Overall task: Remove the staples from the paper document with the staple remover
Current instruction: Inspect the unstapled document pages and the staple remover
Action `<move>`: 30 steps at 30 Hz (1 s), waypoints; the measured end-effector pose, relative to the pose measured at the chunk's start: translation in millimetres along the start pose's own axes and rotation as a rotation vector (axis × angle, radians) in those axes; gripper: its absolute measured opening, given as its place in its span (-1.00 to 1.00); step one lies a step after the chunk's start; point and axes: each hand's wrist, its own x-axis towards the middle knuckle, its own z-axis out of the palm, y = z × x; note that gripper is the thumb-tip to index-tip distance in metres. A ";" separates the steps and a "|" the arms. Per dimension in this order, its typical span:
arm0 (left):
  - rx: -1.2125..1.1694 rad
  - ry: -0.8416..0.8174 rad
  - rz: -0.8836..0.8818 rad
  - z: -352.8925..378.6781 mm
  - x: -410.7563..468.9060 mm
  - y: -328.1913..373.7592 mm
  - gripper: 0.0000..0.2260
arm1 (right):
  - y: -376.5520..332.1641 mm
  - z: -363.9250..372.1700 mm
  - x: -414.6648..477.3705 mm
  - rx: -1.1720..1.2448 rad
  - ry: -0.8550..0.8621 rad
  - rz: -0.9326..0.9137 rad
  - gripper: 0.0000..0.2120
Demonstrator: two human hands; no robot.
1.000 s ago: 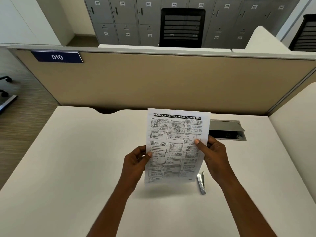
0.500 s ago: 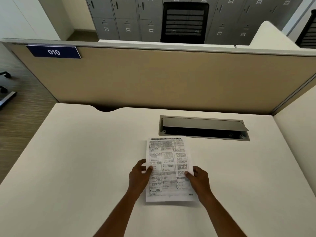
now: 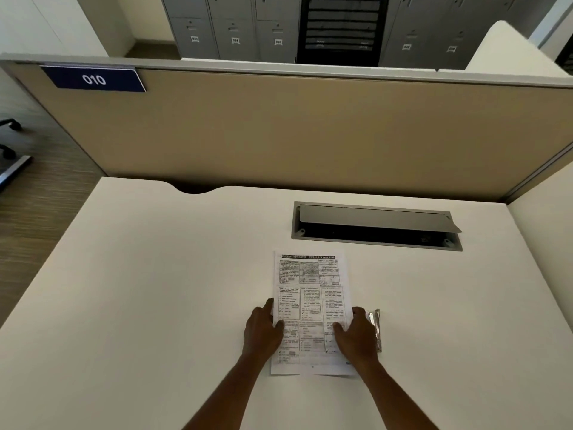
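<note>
Nearest the camera, the left hand (image 3: 263, 332) is resting on the left edge of the paper document (image 3: 310, 293), at the sheet's 8 o'clock. Its fingers are lying fairly straight along the margin and its thumb is pressing flat on the print; it is gripping nothing. The right hand (image 3: 358, 335) is mirroring it at the sheet's 4 o'clock, thumb lying on the print, fingers reaching loosely over the right margin, likewise closing round nothing. The document is lying flat and face up on the white desk (image 3: 155, 305), in its near half, its black title bar pointing to 12 o'clock. The staple remover (image 3: 375, 328), a slim silvery piece, is lying on the desk at the paper's 3 o'clock, just beside the right hand's fingers; whether they are touching it is unclear. Farther off, at the paper's 1 o'clock, a grey cable tray (image 3: 376, 240) is sitting sunk into the desk with its flap standing partly raised. Off the desk's left side, at 9 o'clock, a brown striped floor (image 3: 37, 228) is showing. Beyond the desk's far edge a tan partition (image 3: 310, 135) is running across the view, carrying a blue plate marked 010 (image 3: 93, 79) at 10 o'clock. Behind it, grey numbered lockers (image 3: 235, 29) are lining the wall, and a black chair back (image 3: 341, 29) is standing before them at 12 o'clock.
</note>
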 end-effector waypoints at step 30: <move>0.506 -0.318 0.263 2.2 -13.6 -5.9 0.28 | 10.3 -20.2 -19.0 -0.624 -0.386 -0.258 0.19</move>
